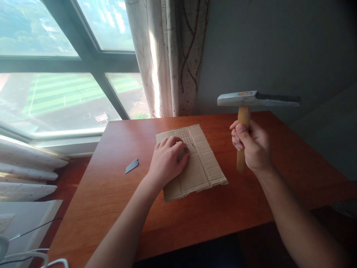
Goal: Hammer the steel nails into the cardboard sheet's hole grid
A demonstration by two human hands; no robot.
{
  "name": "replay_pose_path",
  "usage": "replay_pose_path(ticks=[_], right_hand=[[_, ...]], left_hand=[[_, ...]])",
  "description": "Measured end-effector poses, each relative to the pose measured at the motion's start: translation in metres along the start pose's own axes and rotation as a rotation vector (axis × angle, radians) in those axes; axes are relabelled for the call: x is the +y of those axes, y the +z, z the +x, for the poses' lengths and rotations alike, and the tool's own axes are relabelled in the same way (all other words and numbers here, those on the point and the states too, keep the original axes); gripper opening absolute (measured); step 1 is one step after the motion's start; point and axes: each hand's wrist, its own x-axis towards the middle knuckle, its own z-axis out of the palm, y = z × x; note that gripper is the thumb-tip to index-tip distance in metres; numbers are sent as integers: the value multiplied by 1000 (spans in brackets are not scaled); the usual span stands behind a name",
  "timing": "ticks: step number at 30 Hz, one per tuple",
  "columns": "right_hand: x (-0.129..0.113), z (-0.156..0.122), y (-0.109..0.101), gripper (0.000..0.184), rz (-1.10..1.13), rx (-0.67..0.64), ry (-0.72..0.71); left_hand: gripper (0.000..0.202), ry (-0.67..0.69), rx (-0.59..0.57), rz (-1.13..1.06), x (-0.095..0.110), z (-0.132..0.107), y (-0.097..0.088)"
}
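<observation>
Right hand [255,149] grips wooden-handled grey metal hammer [250,98] at two o'clock; curled left hand [167,159], grasp unclear, should brace flat brown cardboard [199,173], clear of the swing.

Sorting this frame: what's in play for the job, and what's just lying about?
In play:
- hammer, gripped in the right hand
- cardboard, under the left hand
- nails, left of the cardboard
- table, as work surface

Just around:
- white cables
- curtains
- window
</observation>
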Motion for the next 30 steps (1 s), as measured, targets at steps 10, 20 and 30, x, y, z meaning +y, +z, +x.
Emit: replay_pose_path(ticks=[10,20,30], right_hand=[[8,8,1,51,68,127,-98],[22,17,0,52,68,130,-87],[30,29,-5,50,206,156,-55]], left_hand=[[17,-2,12,-26,-1,0,1],[18,3,-2,-6,0,0,0],[22,-40,398,-214,-16,-9,-28]])
